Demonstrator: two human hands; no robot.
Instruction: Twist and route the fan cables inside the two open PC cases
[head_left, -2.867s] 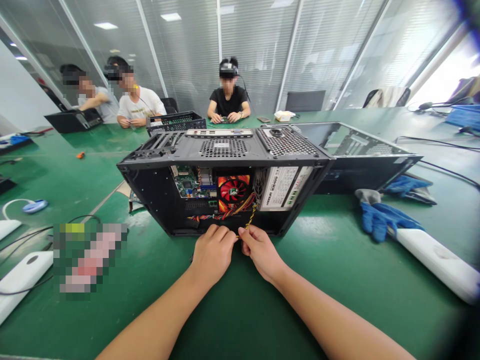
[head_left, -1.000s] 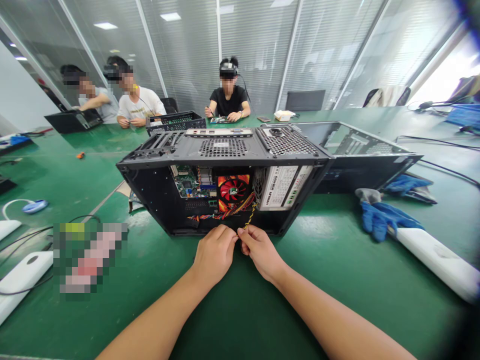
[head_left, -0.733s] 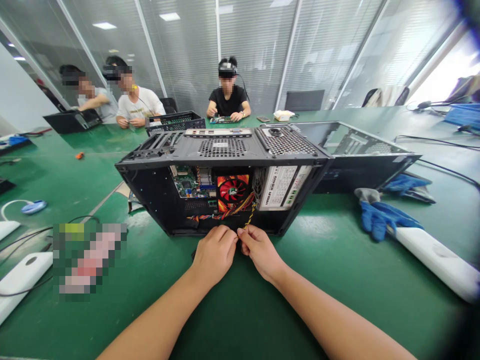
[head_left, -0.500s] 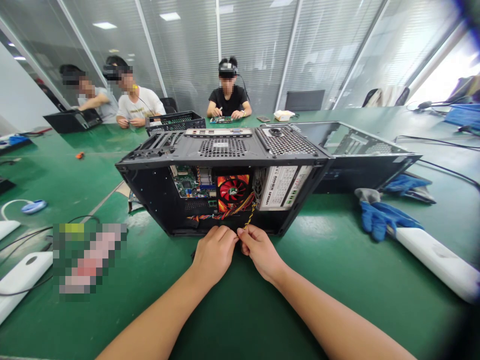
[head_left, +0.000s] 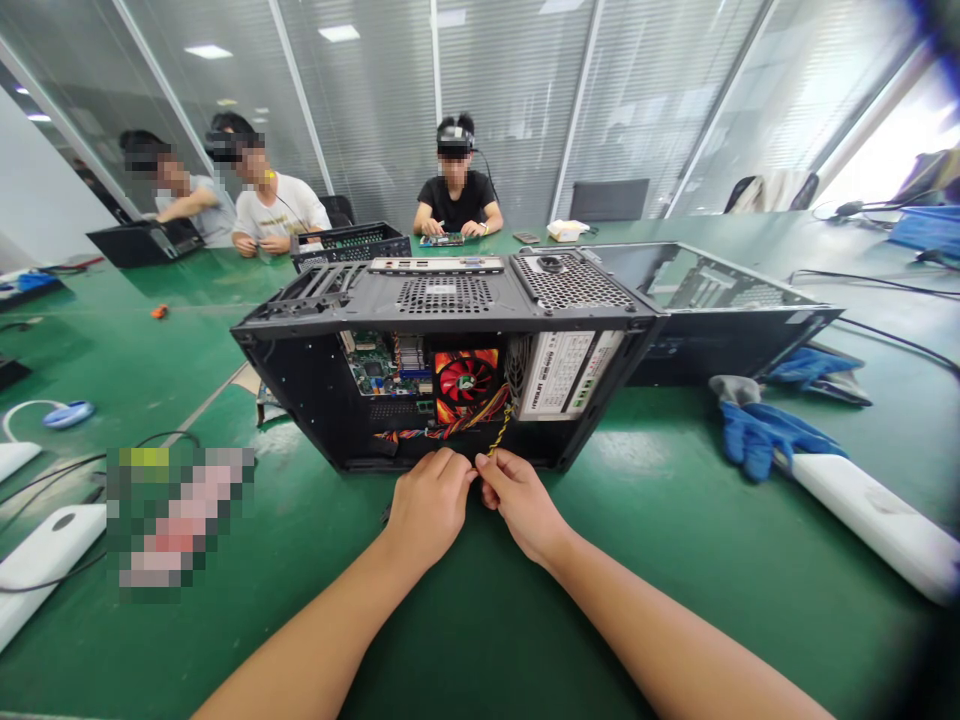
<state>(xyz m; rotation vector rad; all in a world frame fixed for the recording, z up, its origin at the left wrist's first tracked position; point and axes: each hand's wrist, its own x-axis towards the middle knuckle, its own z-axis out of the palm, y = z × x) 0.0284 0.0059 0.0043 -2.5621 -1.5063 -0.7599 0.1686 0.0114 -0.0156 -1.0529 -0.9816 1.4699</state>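
Note:
A black computer case (head_left: pixel 300 350) lies on the green table with its open side toward me. Inside are a motherboard (head_left: pixel 375 375), a red-bladed fan (head_left: pixel 466 384) and a labelled power supply (head_left: pixel 566 375). A twisted yellow-and-black cable (head_left: pixel 500 432) runs out of the case to my fingers. My right hand (head_left: pixel 521 500) pinches this cable between thumb and forefinger. Close against it, my left hand (head_left: pixel 431 505) has its fingers curled closed; what they hold is hidden. A small dark object, partly covered, shows beside my left hand.
Blue gloves (head_left: pixel 757 430) and a white power strip (head_left: pixel 877 520) lie to the right. Behind the case stands a second open case (head_left: pixel 742 340). Another white strip (head_left: pixel 52 550) with cables is at left. Three people sit across the table, one with a circuit board (head_left: pixel 442 240).
My hands stay at nearly the same spot, with the cable still in the right fingers. The person opposite has shifted a hand slightly over the board.

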